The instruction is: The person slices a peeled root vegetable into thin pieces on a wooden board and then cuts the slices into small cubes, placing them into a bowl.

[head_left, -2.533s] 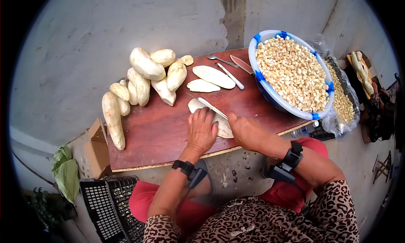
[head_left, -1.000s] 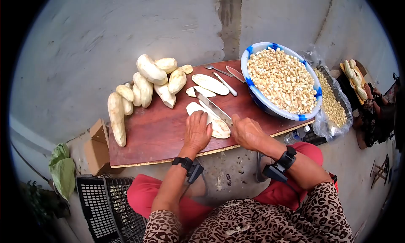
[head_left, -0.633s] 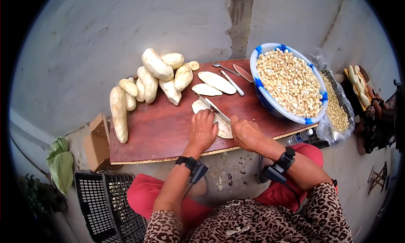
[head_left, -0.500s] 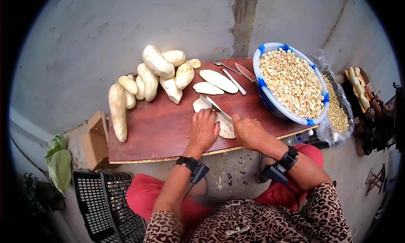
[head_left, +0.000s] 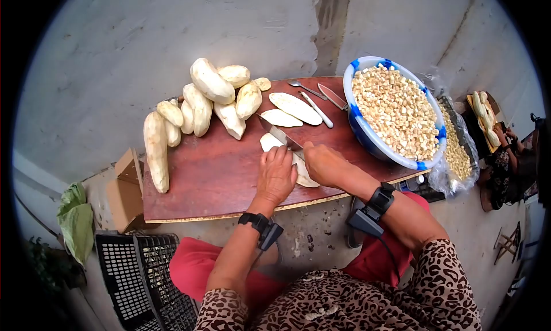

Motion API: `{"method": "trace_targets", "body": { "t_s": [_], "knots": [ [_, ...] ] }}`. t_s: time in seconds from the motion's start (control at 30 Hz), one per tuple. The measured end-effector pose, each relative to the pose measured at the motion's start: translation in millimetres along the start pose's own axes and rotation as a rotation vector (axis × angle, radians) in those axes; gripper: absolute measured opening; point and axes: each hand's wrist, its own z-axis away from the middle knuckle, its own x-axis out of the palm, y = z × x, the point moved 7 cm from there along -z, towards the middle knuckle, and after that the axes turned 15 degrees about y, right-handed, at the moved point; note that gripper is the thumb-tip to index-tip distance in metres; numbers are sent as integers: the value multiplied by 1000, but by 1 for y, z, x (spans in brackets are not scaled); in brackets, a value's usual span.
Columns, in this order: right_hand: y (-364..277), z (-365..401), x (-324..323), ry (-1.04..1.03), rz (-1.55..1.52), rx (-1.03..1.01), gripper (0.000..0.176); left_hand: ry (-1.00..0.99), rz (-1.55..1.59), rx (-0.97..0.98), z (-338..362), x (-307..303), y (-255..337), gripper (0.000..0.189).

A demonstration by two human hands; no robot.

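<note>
My right hand [head_left: 324, 163] is wrapped round the handle of a knife [head_left: 280, 134], whose blade lies over a pale root slice [head_left: 306, 175] on the red-brown board [head_left: 201, 176]. My left hand [head_left: 276, 176] presses on that slice, fingers close together beside the blade. Just beyond the blade are two more flat slices [head_left: 294, 107]. Several whole peeled roots [head_left: 212, 81] are heaped at the back left, with one long root [head_left: 155, 153] at the left edge.
A blue and white basin [head_left: 396, 113] of diced pieces stands at the right. Near it lie a white-handled knife [head_left: 317, 110], a spoon and a red-edged blade. Black crates [head_left: 123, 273] and a carton [head_left: 125, 196] are at the left. Another person's arm [head_left: 504, 138] shows far right.
My right hand and the knife have moved slightly left, and the blade now sits more upright beside my left fingers. The view has shifted a little.
</note>
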Motion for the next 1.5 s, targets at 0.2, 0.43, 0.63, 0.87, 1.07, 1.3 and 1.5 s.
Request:
{"method": "trace_targets", "body": {
  "t_s": [0.2,0.43,0.63,0.87,1.07,1.3,1.5],
  "knots": [
    [-4,13,-11,-30,13,-2,15,4,-12,-6,2,1,0,36],
    [3,50,-31,-146,31,74,16,-8,-6,-16,2,3,-1,37],
    [13,63,-14,-167,89,91,12,-17,-29,-18,1,3,0,39],
    [20,38,10,-72,38,56,13,-27,-26,-15,0,2,1,38],
    [22,44,2,-33,11,42,12,1,-27,-5,1,-1,3,35],
    [17,56,-21,-47,2,82,10,-6,-35,-4,3,1,3,36],
    [17,67,-24,-51,5,55,10,-12,-25,-15,2,1,2,35]
  ]
}}
